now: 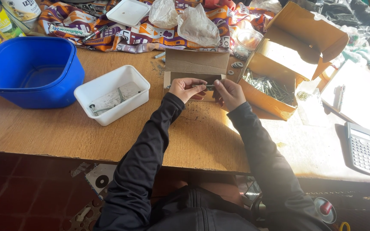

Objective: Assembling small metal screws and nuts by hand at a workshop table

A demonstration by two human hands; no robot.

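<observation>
Held mid-frame, just above the wooden surface (65, 132), between both hands: a thin grey metal bolt (209, 87), long axis horizontal across the frame. Left hand (188, 89) pinching one end, right hand (229, 93) closed on the other (head end too small to tell). Small open cardboard box (195, 64) just behind, white plastic tub (111, 94) left, within reach.

Both arms reach forward in black sleeves; the left hand (186, 89) and right hand (230, 94) sit close together, fingertips pinched, possibly touching.
</observation>
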